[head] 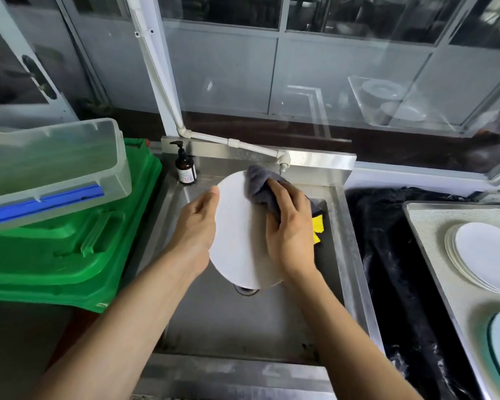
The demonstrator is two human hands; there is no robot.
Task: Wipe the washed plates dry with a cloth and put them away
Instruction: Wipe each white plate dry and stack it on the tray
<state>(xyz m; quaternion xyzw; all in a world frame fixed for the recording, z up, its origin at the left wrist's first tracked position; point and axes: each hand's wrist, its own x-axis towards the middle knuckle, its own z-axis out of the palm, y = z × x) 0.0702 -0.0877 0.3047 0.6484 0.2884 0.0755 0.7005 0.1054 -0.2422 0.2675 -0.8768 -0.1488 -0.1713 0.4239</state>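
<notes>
- The left hand (198,223) is held at the left rim of a white plate (240,235), thumb on the edge, its fingers hidden behind.
- The right hand (290,226) is clamped on a grey cloth (261,184), pressed against the plate's face.
- The plate, round and plain, is held tilted above the steel sink (243,321).
- A stack of plates (485,255) is seen on a tray (433,235) at right.
</notes>
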